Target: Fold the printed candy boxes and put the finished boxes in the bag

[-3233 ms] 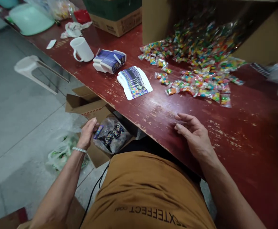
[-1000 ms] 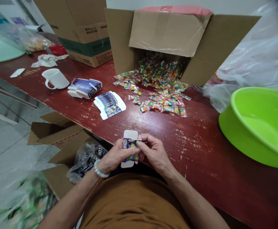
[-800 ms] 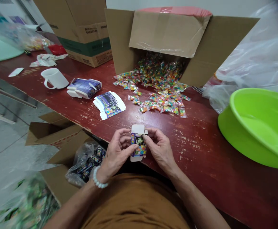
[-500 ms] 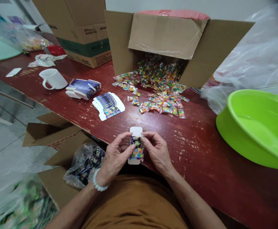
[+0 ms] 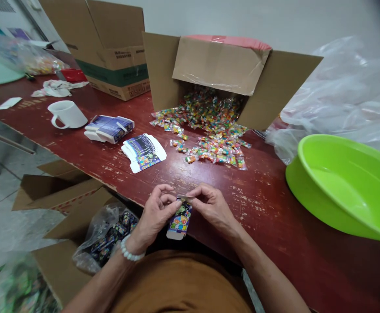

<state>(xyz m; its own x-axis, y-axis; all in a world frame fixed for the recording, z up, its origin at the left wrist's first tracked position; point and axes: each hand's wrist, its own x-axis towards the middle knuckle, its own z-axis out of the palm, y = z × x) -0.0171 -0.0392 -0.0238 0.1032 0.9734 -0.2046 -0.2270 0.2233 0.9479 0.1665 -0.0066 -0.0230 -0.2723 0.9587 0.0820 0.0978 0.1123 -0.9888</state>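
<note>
A small printed candy box (image 5: 180, 219) is held at the table's front edge, its lower flap sticking out toward me. My left hand (image 5: 157, 213) grips its left side, thumb on the printed face and some fingers curled above. At its upper end, my right hand (image 5: 211, 206) pinches the top flap between thumb and forefinger; the flap is folded over and seen nearly edge-on. Beyond my hands lies a fanned stack of flat boxes (image 5: 144, 152), with another bundle of flat boxes (image 5: 109, 128) to its left. Small wrapped candies (image 5: 216, 150) are spread farther back.
Candies spill from an open carton (image 5: 222, 63) at the back. A green basin (image 5: 336, 187) stands at right, a white mug (image 5: 67, 114) at left. Below the table edge, an open carton (image 5: 62, 261) holds a plastic bag of dark packets (image 5: 111, 237). A closed-sided carton (image 5: 118, 65) stands behind.
The box's top flap stood upright before and is now bent over in my right fingers. The box tilted and shifted slightly down and left. The camera view moved a little.
</note>
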